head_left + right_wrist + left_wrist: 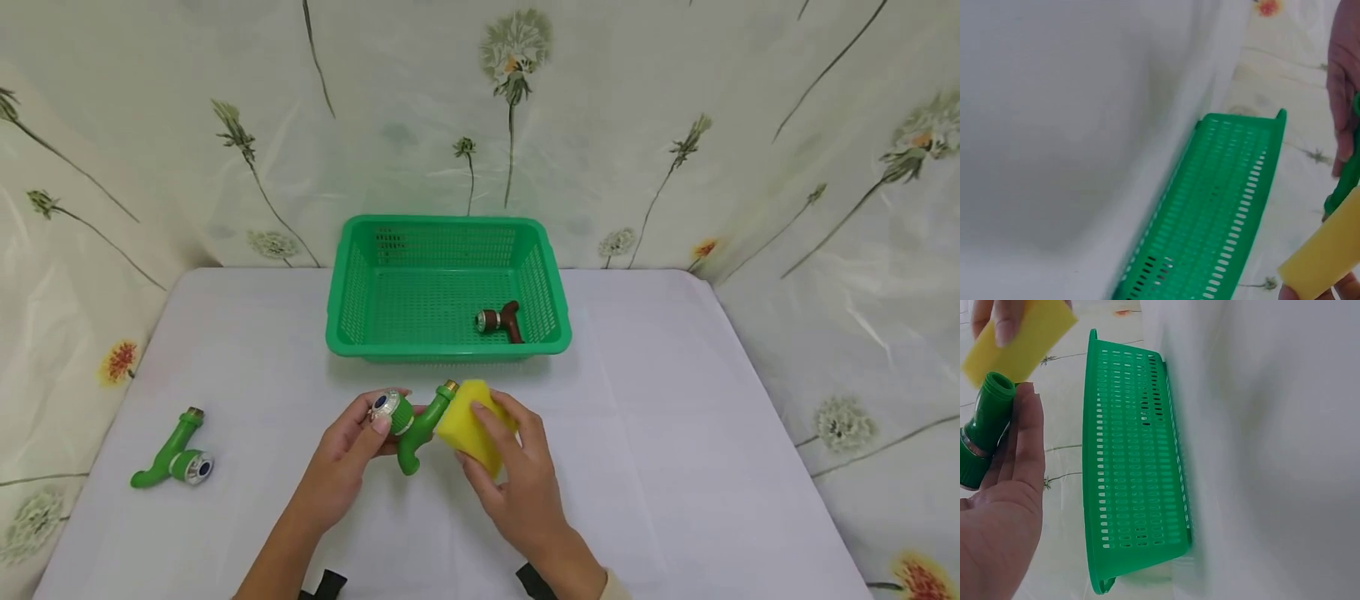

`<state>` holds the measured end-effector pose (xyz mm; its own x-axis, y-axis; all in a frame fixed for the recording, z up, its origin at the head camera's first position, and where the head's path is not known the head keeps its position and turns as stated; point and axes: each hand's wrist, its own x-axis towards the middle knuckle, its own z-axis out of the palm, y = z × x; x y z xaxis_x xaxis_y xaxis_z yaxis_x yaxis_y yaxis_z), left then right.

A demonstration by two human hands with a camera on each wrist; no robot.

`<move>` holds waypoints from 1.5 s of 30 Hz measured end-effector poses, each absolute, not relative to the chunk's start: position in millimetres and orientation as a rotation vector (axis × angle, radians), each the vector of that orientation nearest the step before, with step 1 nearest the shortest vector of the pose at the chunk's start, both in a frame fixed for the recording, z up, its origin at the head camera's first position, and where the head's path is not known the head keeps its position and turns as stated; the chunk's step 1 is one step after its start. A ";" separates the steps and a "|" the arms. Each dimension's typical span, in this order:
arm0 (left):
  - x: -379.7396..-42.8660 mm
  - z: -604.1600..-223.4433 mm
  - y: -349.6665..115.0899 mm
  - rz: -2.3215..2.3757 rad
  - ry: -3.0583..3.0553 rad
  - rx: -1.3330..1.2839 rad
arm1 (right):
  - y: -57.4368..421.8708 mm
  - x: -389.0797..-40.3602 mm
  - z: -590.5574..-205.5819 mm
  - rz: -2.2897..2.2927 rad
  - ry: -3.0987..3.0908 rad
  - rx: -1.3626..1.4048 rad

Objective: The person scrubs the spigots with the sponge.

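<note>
My left hand [345,458] grips a green tap [422,427] by its silver-capped knob, with thumb and fingers on either side. The tap's brass-threaded end points up and to the right. A yellow sponge [474,425] is pinched in my right hand [525,475], right beside that threaded end; whether the two touch is hard to tell. In the left wrist view the sponge [1022,344] shows just above the tap's open spout [999,387]. The right wrist view catches the sponge [1325,253] and only part of the tap.
Behind the hands stands a green plastic basket [448,353] with a brown tap [504,321] in it. Another green tap [174,450] lies on the white-covered table [675,467] at the left. A flower-printed curtain [420,108] hangs around the table's back and sides.
</note>
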<state>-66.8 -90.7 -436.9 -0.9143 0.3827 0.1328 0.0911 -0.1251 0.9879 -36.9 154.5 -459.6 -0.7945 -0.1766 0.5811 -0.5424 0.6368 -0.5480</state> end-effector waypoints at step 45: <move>-61.8 -438.6 -87.4 2.043 1.912 0.608 | 152.5 -32.7 -450.3 0.883 -2.338 0.582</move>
<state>-61.8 -87.4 -438.6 -0.8732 0.4739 0.1138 0.0822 -0.0870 0.9928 -32.7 152.5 -450.3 -0.7444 -0.1930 0.6393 -0.5675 0.6874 -0.4532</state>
